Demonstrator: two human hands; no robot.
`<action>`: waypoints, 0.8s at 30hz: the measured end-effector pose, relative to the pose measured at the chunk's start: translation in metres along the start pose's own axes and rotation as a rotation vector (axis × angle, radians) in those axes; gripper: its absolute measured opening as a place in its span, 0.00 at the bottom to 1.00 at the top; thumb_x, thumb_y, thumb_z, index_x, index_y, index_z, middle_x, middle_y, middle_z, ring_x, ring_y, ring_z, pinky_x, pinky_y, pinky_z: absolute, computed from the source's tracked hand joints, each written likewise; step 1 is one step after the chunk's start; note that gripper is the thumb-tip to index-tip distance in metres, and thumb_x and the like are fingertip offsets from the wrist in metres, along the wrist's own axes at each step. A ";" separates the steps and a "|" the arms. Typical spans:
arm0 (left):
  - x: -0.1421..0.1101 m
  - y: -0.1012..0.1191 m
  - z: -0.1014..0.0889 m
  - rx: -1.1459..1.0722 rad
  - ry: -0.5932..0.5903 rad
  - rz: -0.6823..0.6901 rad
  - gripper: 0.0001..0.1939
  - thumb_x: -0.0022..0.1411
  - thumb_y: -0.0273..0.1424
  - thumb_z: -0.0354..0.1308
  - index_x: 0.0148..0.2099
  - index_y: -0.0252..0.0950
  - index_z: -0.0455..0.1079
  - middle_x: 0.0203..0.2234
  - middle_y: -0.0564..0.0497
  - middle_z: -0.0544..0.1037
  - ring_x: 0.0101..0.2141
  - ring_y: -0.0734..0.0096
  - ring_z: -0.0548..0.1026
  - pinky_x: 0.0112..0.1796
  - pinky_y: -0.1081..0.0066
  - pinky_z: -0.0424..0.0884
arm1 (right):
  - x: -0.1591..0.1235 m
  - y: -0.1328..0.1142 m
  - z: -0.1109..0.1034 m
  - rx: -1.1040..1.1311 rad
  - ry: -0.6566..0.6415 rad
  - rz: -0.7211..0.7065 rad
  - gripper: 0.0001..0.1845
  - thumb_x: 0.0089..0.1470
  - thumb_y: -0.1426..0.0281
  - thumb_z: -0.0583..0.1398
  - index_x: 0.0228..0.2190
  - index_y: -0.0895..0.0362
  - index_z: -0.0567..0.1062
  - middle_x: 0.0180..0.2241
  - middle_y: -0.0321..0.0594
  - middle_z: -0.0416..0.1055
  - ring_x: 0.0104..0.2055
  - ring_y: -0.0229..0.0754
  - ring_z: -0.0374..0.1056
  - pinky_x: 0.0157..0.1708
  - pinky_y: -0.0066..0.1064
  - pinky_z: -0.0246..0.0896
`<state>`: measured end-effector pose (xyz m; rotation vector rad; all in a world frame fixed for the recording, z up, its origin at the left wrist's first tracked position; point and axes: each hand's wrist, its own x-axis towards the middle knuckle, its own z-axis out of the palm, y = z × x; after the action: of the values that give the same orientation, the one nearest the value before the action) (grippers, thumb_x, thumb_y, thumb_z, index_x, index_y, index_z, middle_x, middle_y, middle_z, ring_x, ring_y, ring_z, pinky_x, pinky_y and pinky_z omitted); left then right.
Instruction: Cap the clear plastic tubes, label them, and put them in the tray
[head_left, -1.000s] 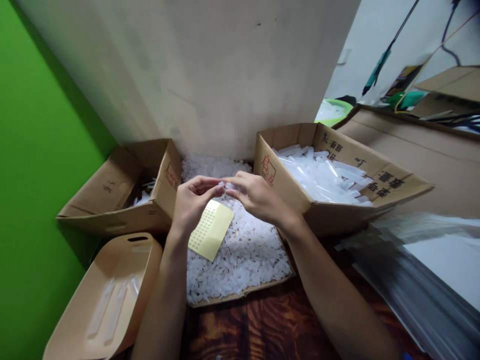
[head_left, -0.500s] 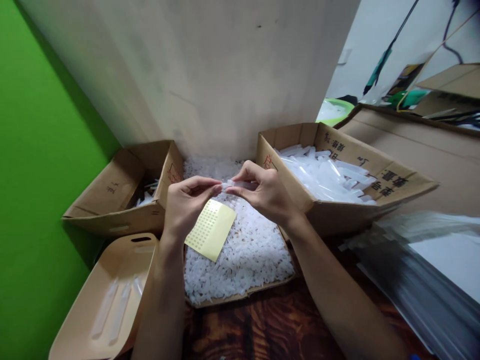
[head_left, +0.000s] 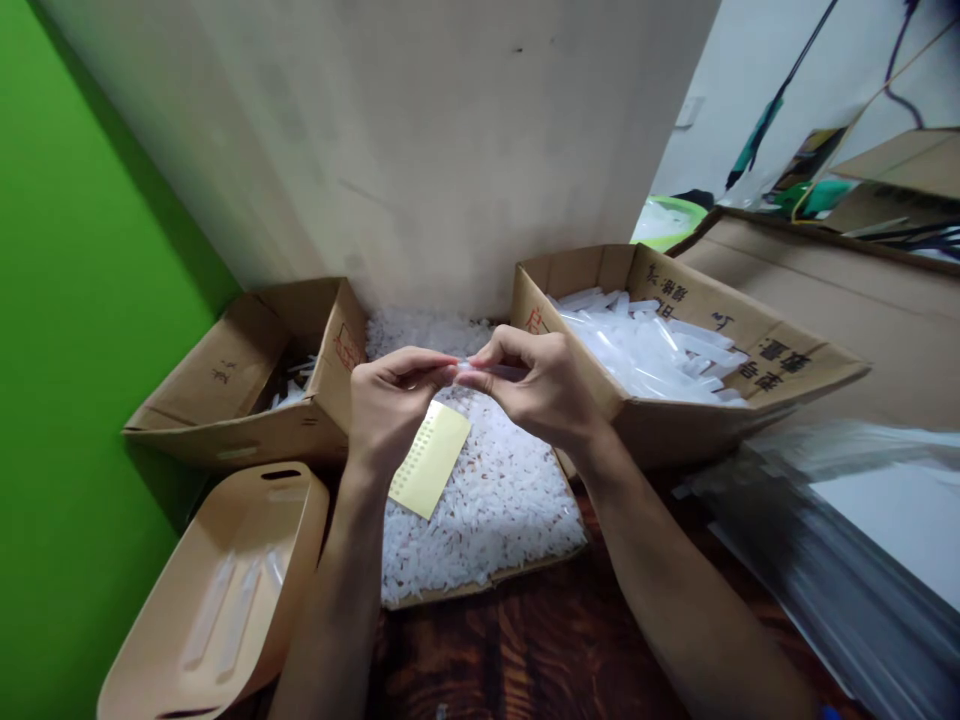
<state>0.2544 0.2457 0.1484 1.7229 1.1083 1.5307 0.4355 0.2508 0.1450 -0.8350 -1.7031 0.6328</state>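
Observation:
My left hand (head_left: 390,405) and my right hand (head_left: 544,385) meet fingertip to fingertip over a cardboard tray (head_left: 480,585) heaped with small white plastic pieces (head_left: 487,500). Between them they pinch a small clear plastic piece (head_left: 471,368). A yellow sticker sheet (head_left: 430,458) with rows of tiny dots hangs from the lower fingers of my left hand. Both hands are closed in a pinch.
A cardboard box (head_left: 750,345) of clear plastic tubes stands to the right. Another open carton (head_left: 232,375) is at the left, and a tan tray (head_left: 225,590) holding a few clear tubes sits at the lower left. Clear bags (head_left: 840,560) lie at the right. A grey wall rises behind.
Both hands have shifted slightly right and closer together. The yellow sheet has turned more edge-on.

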 end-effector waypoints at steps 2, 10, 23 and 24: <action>-0.001 0.000 0.004 0.007 0.018 0.001 0.02 0.57 0.28 0.73 0.35 0.38 0.84 0.30 0.51 0.85 0.32 0.68 0.83 0.35 0.72 0.81 | 0.000 0.000 0.001 -0.008 0.014 0.003 0.21 0.55 0.56 0.70 0.26 0.57 0.71 0.28 0.38 0.75 0.30 0.39 0.69 0.30 0.32 0.65; -0.004 0.005 0.008 -0.027 0.043 0.053 0.05 0.57 0.31 0.74 0.36 0.38 0.84 0.31 0.51 0.86 0.33 0.68 0.83 0.36 0.71 0.82 | 0.000 -0.014 0.001 -0.012 0.043 0.021 0.18 0.57 0.60 0.68 0.25 0.56 0.69 0.26 0.36 0.73 0.28 0.38 0.68 0.29 0.31 0.62; -0.006 -0.094 0.029 0.452 -0.393 -0.006 0.09 0.57 0.20 0.69 0.39 0.38 0.83 0.38 0.45 0.85 0.39 0.58 0.83 0.47 0.60 0.77 | 0.008 0.013 0.003 -0.281 0.177 0.142 0.04 0.50 0.71 0.65 0.28 0.57 0.82 0.27 0.37 0.81 0.31 0.42 0.77 0.33 0.33 0.68; -0.010 -0.099 0.033 0.461 -0.425 0.004 0.11 0.55 0.18 0.70 0.38 0.38 0.82 0.39 0.45 0.85 0.41 0.57 0.82 0.48 0.60 0.77 | 0.008 0.013 0.002 -0.285 0.175 0.146 0.04 0.49 0.72 0.65 0.27 0.56 0.82 0.27 0.37 0.81 0.31 0.42 0.77 0.33 0.32 0.68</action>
<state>0.2663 0.2892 0.0536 2.2194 1.2858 0.8797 0.4347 0.2656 0.1390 -1.1903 -1.6026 0.4042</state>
